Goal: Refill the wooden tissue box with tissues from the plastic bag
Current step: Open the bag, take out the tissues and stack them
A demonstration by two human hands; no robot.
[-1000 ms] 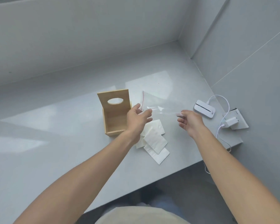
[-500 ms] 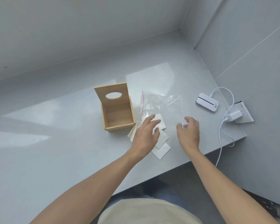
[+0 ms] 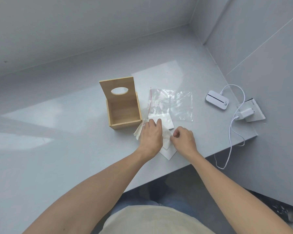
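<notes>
The wooden tissue box (image 3: 123, 110) stands on the grey counter with its lid tipped up and back; the lid has an oval hole and the box looks empty inside. To its right the clear plastic bag (image 3: 176, 103) with a red seal line lies flat and empty. White tissues (image 3: 167, 123) lie in a loose pile just in front of the box and bag. My left hand (image 3: 150, 137) presses palm-down on the pile, which fans out at its left side. My right hand (image 3: 183, 140) has curled fingers pinching a tissue's edge.
A small white device (image 3: 216, 99) lies at the right, joined by a white cable (image 3: 231, 132) to a charger plug (image 3: 245, 113) on a socket plate. The cable hangs over the counter's front edge (image 3: 210, 157). Grey walls close the back and right.
The bag, held up between both hands a second ago, now lies flat on the counter. Both hands have dropped onto the tissue pile, the right one moving left to meet it.
</notes>
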